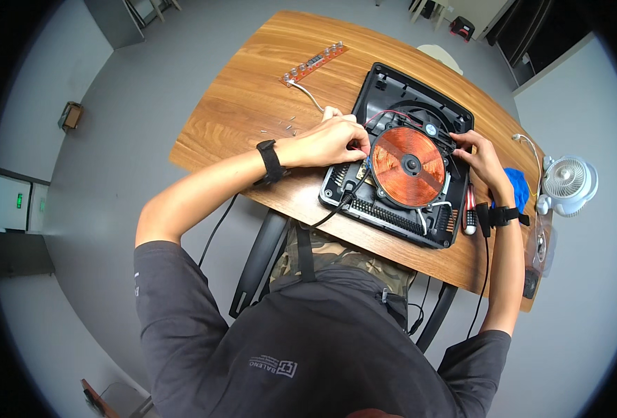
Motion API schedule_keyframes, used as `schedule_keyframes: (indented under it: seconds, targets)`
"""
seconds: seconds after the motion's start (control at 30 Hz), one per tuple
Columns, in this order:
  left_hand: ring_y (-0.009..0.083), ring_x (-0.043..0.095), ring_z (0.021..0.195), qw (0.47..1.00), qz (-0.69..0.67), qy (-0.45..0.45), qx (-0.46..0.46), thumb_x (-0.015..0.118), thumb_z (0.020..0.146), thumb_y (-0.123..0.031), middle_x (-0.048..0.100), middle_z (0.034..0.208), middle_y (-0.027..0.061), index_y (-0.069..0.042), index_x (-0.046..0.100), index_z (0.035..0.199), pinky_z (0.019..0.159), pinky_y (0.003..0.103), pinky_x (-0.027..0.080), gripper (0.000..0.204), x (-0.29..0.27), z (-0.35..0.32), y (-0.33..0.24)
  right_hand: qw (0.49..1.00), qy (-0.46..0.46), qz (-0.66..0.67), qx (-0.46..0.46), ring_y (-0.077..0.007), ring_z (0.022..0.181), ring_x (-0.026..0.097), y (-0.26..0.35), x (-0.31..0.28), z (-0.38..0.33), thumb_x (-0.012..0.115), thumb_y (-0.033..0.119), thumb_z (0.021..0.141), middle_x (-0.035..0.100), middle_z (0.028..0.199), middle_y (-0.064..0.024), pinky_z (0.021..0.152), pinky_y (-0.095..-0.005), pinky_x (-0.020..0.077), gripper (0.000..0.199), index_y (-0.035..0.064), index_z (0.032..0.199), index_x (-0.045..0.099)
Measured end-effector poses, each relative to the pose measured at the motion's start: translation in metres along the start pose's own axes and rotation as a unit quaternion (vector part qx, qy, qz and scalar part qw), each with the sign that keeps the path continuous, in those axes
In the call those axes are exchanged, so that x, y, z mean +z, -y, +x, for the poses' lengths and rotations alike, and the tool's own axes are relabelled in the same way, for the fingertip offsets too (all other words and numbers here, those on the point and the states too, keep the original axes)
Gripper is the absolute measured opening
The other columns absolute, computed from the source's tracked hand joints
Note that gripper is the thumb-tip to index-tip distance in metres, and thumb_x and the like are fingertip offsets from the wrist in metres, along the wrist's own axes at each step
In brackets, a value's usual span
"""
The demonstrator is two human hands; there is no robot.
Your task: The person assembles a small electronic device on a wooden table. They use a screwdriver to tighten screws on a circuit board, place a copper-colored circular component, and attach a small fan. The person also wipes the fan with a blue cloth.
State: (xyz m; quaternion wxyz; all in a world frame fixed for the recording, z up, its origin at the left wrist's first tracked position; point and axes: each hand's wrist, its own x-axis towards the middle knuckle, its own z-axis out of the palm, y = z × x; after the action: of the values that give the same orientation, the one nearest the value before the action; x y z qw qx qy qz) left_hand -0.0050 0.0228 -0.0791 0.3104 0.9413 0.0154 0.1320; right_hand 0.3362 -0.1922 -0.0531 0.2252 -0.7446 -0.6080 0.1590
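Note:
An opened induction cooker base lies on the table, its black shell exposing a round copper coil and, partly behind it, a black cooling fan. At the coil's left edge, my left hand is closed, thumb and fingers pinched together; what they hold is hidden. On the other side, the bent fingers and thumb of my right hand grip the fan's right edge. A black cable enters the shell at the near left. Thin red wires run above the coil.
A button circuit strip with a pale cable lies at the far left, with several small screws nearer. Right of the shell are a red-and-black hand tool, blue cloth and a white desk fan.

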Motion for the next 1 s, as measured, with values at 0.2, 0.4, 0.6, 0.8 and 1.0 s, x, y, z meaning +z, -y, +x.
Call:
schedule_keyframes:
  seconds: [0.2,0.4,0.6,0.8,1.0]
  targets:
    - [0.0134,0.060,0.088,1.000,0.013,0.004,0.014,0.077,0.090,-0.022,0.067,0.080,-0.0014,-0.011,0.075,0.089,0.097,0.037,0.029,0.011,0.001,0.001,0.004,1.000,0.001,0.003,0.010,-0.0214,0.086,0.060,0.003,-0.002,-0.001,0.079,0.006,0.084,0.066,0.096,-0.0102,0.084,-0.0335,0.0487,0.045,0.0057,0.128,0.073]
    - [0.0159,0.060,0.094,0.999,0.042,0.005,0.024,0.079,0.088,-0.023,0.072,0.085,-0.0019,-0.011,0.078,0.089,0.098,0.042,0.030,0.012,0.006,0.002,0.006,1.000,-0.005,0.013,0.002,-0.0212,0.087,0.061,0.004,-0.001,-0.001,0.079,0.005,0.083,0.067,0.097,-0.0104,0.084,-0.0337,0.0495,0.043,0.0041,0.126,0.073]
    - [0.0204,0.061,0.094,0.998,0.053,0.021,0.029,0.080,0.085,-0.024,0.075,0.087,0.0002,-0.011,0.079,0.086,0.097,0.044,0.032,0.012,0.004,0.007,0.006,1.000,-0.001,0.011,0.001,-0.0193,0.087,0.059,0.004,-0.001,-0.001,0.079,0.005,0.084,0.066,0.095,-0.0090,0.084,-0.0324,0.0489,0.043,0.0037,0.127,0.072]
    - [0.0192,0.060,0.091,0.996,0.065,0.042,0.050,0.080,0.086,-0.020,0.069,0.084,-0.0018,-0.010,0.074,0.083,0.100,0.045,0.030,0.012,0.003,0.008,0.004,1.000,-0.008,0.022,0.000,-0.0204,0.085,0.063,-0.003,0.000,-0.002,0.079,0.006,0.084,0.068,0.097,-0.0107,0.081,-0.0341,0.0517,0.042,0.0044,0.125,0.073]
    - [0.0198,0.061,0.095,0.995,0.075,0.062,0.023,0.081,0.084,-0.022,0.070,0.081,-0.0005,-0.010,0.074,0.083,0.098,0.044,0.031,0.013,0.000,0.009,-0.002,1.000,-0.002,0.024,0.010,-0.0190,0.083,0.063,-0.003,0.000,-0.001,0.080,0.006,0.083,0.066,0.095,-0.0095,0.080,-0.0336,0.0521,0.042,0.0047,0.125,0.074]
